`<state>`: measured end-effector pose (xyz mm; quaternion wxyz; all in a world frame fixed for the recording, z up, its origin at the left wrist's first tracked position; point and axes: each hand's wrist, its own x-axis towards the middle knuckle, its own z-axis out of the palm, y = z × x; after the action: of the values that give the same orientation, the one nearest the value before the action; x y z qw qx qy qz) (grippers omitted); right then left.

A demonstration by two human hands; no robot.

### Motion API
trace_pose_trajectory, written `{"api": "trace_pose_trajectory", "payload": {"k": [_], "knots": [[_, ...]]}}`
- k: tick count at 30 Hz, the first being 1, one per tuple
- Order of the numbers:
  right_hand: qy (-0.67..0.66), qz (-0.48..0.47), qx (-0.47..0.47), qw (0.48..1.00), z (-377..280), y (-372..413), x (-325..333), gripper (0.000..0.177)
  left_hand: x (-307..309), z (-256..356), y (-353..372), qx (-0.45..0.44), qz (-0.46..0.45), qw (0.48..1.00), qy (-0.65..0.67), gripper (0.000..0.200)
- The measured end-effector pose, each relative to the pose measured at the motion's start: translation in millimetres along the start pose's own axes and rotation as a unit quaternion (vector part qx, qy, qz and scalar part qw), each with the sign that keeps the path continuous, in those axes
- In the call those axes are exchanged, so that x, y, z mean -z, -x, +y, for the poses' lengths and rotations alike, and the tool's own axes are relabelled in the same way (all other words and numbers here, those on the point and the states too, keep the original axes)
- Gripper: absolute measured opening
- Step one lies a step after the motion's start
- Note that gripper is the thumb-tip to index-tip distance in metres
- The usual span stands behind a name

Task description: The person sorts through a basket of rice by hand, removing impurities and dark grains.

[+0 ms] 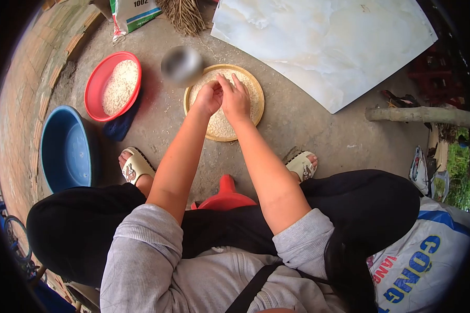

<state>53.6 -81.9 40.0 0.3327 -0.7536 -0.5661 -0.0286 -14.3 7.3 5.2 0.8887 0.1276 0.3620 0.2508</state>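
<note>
Both hands are together above a round woven tray (pixel 258 109) of pale grains (pixel 219 128). My left hand (pixel 210 98) has its fingers curled in, and whatever is inside them is hidden. Against it, my right hand (pixel 235 98) is open, its fingers stretched out and slightly apart. Just up and left of the tray is a round metal-looking bowl (pixel 181 64), blurred in the view.
A red basin (pixel 95 94) of pale grains and a blue tub (pixel 68 148) stand at the left. A marble-patterned slab (pixel 324 41) lies upper right, near a log (pixel 418 115). Printed sacks are at top left and lower right. A red stool (pixel 224 201) shows below.
</note>
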Motion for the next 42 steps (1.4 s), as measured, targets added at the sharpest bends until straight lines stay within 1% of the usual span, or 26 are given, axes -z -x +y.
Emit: {"api": "trace_pose_trajectory", "payload": {"k": [1, 2, 4, 5, 7, 8, 9, 10, 11, 12, 14, 15, 16, 18, 19, 20, 21, 22, 24, 25, 34, 36, 40, 42], "knots": [[-0.008, -0.059, -0.03, 0.998, -1.6, 1.5, -2.8, 0.039, -0.5, -2.4, -1.8, 0.003, -0.001, 1.0, -0.001, 0.031], [-0.007, -0.058, -0.033, 0.998, -2.7, 3.2, -4.9, 0.039, -0.7, -3.8, -3.5, 0.016, -0.008, 1.0, 0.005, 0.032], [0.046, -0.065, -0.043, 0.996, -6.6, 6.6, -5.1, 0.043, -1.9, -4.3, -4.4, 0.038, -0.02, 0.999, 0.018, 0.035], [0.061, -0.104, -0.052, 0.991, -4.9, 6.3, -3.1, 0.045, -1.4, -3.2, -4.5, 0.038, -0.019, 0.999, 0.017, 0.035], [0.043, -0.09, -0.066, 0.993, -2.5, 5.5, -3.3, 0.045, 0.0, -1.1, -4.5, 0.042, -0.019, 0.999, -0.029, 0.032], [0.025, -0.075, -0.079, 0.994, -0.9, 4.8, -3.5, 0.046, 2.8, 2.3, -6.9, 0.042, -0.018, 0.999, -0.029, 0.032], [0.024, -0.076, -0.079, 0.994, 1.3, 5.1, -4.7, 0.046, 4.2, 9.4, -6.3, 0.025, 0.038, 0.999, -0.021, 0.029], [0.012, -0.071, -0.123, 0.99, 2.8, 5.6, -6.4, 0.048, 5.1, 14.2, -5.5, 0.007, 0.096, 0.995, -0.013, 0.028], [-0.002, -0.066, -0.167, 0.984, 3.8, 6.5, -8.4, 0.051, 4.9, 20.6, -6.6, 0.024, 0.138, 0.99, -0.016, 0.023], [-0.004, -0.067, -0.167, 0.984, 6.0, 8.7, -11.3, 0.051, 6.2, 29.0, -1.6, 0.023, 0.14, 0.99, -0.015, 0.023], [0.067, -0.111, -0.206, 0.97, 13.5, 17.5, -17.0, 0.056, 12.5, 43.8, 5.3, -0.041, 0.112, 0.992, -0.037, 0.024], [0.112, -0.161, -0.215, 0.957, 17.8, 22.6, -19.0, 0.058, -1.3, 52.6, 11.2, -0.052, 0.185, 0.981, -0.022, 0.028], [0.113, -0.161, -0.217, 0.956, 20.7, 28.5, -19.9, 0.058, -2.2, 61.1, 12.4, -0.064, 0.215, 0.974, -0.012, 0.028], [0.152, -0.243, -0.237, 0.928, 23.9, 39.6, -22.9, 0.059, 20.0, 78.4, 2.8, -0.117, 0.187, 0.975, -0.013, 0.018], [0.152, -0.244, -0.238, 0.928, 24.8, 42.5, -26.3, 0.059, 21.9, 87.3, 0.6, -0.116, 0.188, 0.975, -0.013, 0.018], [0.173, -0.235, -0.228, 0.929, 24.7, 45.7, -30.8, 0.059, 23.6, 96.4, -2.1, -0.139, 0.204, 0.969, -0.019, 0.012], [0.195, -0.226, -0.218, 0.929, 23.9, 47.1, -34.2, 0.059, 24.9, 104.3, -4.4, -0.163, 0.219, 0.962, -0.025, 0.018], [0.195, -0.228, -0.218, 0.929, 23.8, 48.1, -37.2, 0.059, 26.1, 110.4, -6.7, -0.162, 0.221, 0.961, -0.025, 0.018], [0.204, -0.185, -0.202, 0.94, 25.3, 49.8, -40.8, 0.059, 27.5, 118.4, -10.8, -0.235, 0.193, 0.953, -0.016, 0.033], [0.204, -0.186, -0.204, 0.939, 25.8, 51.6, -41.3, 0.059, 28.6, 121.7, -11.3, -0.254, 0.189, 0.948, -0.033, 0.036], [0.202, -0.145, -0.209, 0.946, 24.8, 50.6, -47.5, 0.058, 36.9, 114.9, -20.2, -0.279, 0.207, 0.936, 0.044, 0.033], [0.205, -0.141, -0.21, 0.945, 24.1, 49.2, -47.5, 0.058, 35.4, 116.3, -19.5, -0.303, 0.21, 0.929, 0.016, 0.032], [0.207, -0.146, -0.211, 0.944, 22.9, 47.7, -46.6, 0.058, 37.7, 128.1, -21.6, -0.31, 0.237, 0.92, -0.03, 0.031], [0.204, -0.14, -0.212, 0.945, 22.9, 46.9, -47.1, 0.058, 38.8, 135.2, -23.7, -0.324, 0.24, 0.905, -0.139, 0.031]]}}
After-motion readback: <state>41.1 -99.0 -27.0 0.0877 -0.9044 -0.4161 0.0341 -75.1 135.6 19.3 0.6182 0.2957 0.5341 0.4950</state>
